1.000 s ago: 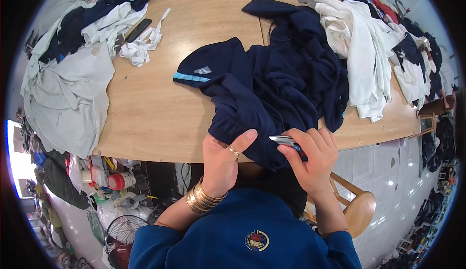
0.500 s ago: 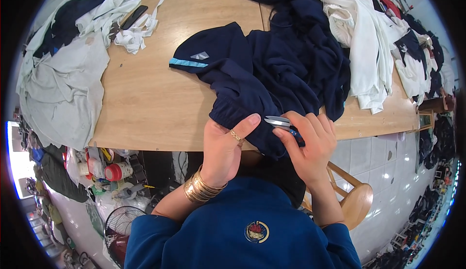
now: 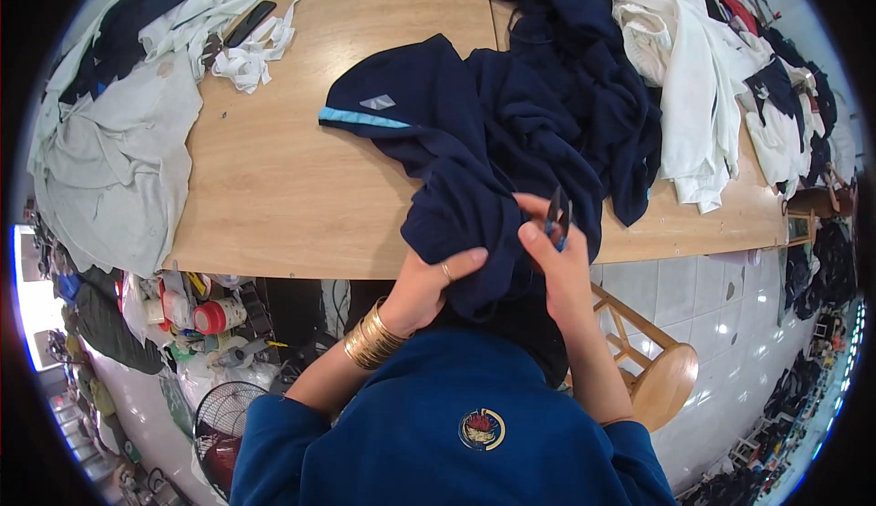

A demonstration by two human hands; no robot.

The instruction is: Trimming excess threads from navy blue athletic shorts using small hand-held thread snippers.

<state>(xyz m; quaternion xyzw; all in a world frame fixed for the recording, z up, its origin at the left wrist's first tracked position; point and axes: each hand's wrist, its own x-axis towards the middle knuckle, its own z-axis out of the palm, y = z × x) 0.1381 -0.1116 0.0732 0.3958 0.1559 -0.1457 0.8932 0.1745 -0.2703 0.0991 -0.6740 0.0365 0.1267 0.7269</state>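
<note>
Along the left end of the table [image 3: 274, 196], I see a grey cloth [image 3: 119, 168]. Next comes the navy garment [image 3: 511, 114], soft, dark and rumpled, heaped mid-table and hanging over the near edge, with a pale-blue band [image 3: 365, 119] and grey patch [image 3: 377, 102] at its left. My left hand [image 3: 427, 285] pinches its folds under the thumb; my right hand [image 3: 568, 264] grips snips [image 3: 554, 209], blades apart. White clothes [image 3: 698, 114] lie rightmost.

Left forearm [image 3: 321, 386] is angled inward; left grip [image 3: 432, 283] is held closed, left thumb [image 3: 467, 260] laid over rightward. Right forearm [image 3: 591, 365] is extended forward, right grip [image 3: 558, 255] held slightly farther out, digits bent.
</note>
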